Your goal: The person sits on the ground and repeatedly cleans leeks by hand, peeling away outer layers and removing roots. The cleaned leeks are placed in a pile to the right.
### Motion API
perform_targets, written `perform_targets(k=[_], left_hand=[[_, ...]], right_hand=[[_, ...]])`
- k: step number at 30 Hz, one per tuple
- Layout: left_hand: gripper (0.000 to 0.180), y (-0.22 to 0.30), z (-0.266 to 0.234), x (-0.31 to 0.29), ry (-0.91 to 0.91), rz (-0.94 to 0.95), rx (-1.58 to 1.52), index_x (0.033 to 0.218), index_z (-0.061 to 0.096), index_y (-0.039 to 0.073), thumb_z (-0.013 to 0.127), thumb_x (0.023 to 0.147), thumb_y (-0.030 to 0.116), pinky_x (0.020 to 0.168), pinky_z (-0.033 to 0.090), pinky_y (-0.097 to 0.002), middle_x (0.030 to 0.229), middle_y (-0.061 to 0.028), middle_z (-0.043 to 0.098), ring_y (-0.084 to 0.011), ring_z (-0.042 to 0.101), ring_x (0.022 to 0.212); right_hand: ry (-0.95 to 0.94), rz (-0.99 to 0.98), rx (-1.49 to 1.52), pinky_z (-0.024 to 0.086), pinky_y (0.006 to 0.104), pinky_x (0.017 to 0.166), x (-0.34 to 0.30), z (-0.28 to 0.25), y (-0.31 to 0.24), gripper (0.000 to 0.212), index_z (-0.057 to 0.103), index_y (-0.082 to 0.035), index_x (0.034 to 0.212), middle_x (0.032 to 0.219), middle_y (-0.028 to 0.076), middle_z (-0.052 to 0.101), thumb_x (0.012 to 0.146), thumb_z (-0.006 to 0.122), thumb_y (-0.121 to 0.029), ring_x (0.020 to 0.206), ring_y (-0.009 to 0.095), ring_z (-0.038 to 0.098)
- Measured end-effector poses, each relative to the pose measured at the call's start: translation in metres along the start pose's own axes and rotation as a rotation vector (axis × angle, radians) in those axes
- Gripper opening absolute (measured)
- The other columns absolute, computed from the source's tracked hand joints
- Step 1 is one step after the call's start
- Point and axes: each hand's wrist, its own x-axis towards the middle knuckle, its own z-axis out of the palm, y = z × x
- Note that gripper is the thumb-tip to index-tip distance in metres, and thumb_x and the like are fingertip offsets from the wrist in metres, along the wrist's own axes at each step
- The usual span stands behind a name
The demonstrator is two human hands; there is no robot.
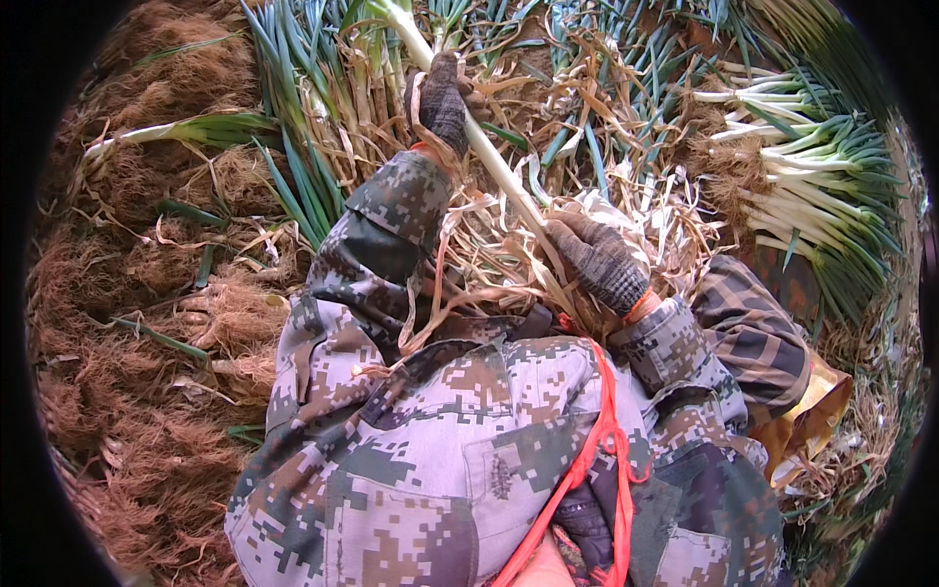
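Observation:
A long green onion (501, 174) slants across the middle of the head view, its white shaft bare and its green part running out past the top edge. My left hand (442, 106), in a dark, dirty knit glove, is closed around the upper part of the shaft. Lower down, my right hand (601, 262), in a similar glove, has its fingers closed at the other end, where dry husk strips (553, 269) hang. Its fingertips are partly hidden. A dry leaf strand (445, 245) trails from my left wrist down over the camouflage sleeve.
Cut brown roots (156, 391) lie in heaps at the left, with a loose green onion (186, 130) on top. Unpeeled green onions (293, 108) stand beyond my left arm. Clean white onions (802, 176) are laid in a row at right. A red plastic strap (604, 421) hangs over my jacket.

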Motion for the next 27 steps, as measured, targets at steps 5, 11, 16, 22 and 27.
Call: perform_targets(k=[5,11,16,22,27], left_hand=[[0.032,-0.009,0.001,-0.005,-0.049,0.033,0.178,0.085,0.051,0.006,0.065,0.093,0.033,0.046,0.050,-0.0334,0.067,-0.0053,0.056,-0.0179,0.059,0.052],[0.038,-0.015,0.001,-0.011,-0.161,0.091,0.253,0.077,0.056,0.003,0.065,0.092,0.037,0.047,0.051,-0.0328,0.064,-0.0064,0.056,-0.0164,0.058,0.051],[0.038,-0.013,0.003,-0.018,-0.147,0.002,0.221,0.079,0.056,0.002,0.064,0.092,0.038,0.048,0.052,-0.0329,0.066,-0.0070,0.057,-0.0173,0.060,0.053],[0.036,-0.007,0.009,-0.023,-0.122,0.019,0.214,0.092,0.051,0.005,0.064,0.093,0.038,0.047,0.053,-0.0338,0.070,-0.0059,0.057,-0.0186,0.061,0.053],[0.031,-0.003,0.013,-0.023,-0.140,-0.049,0.141,0.093,0.052,0.004,0.059,0.096,0.034,0.043,0.050,-0.0342,0.064,-0.0058,0.057,-0.0207,0.060,0.050]], right_hand=[[0.058,0.026,-0.364,0.053,0.0369,0.073,-0.005,0.013,-0.003,0.057,0.064,-0.004,0.114,0.089,0.016,0.071,0.078,0.078,-0.046,0.080,0.026,0.069],[-0.006,0.187,0.043,0.052,0.0316,0.063,-0.004,0.016,0.016,0.034,0.068,-0.001,0.112,0.081,0.007,0.071,0.091,0.067,-0.027,0.068,0.015,0.065],[0.055,0.004,-0.118,0.052,0.0327,0.068,-0.003,0.012,0.027,0.029,0.070,-0.003,0.107,0.080,0.011,0.071,0.093,0.061,-0.027,0.072,0.018,0.067],[0.176,-0.095,-0.329,0.052,0.0389,0.070,-0.007,0.008,0.023,0.029,0.069,-0.004,0.104,0.080,0.019,0.067,0.095,0.057,-0.029,0.074,0.030,0.068],[0.326,-0.208,-0.529,0.052,0.0424,0.072,-0.006,0.003,0.027,0.029,0.069,-0.006,0.103,0.083,0.021,0.067,0.095,0.055,-0.031,0.079,0.035,0.067]])
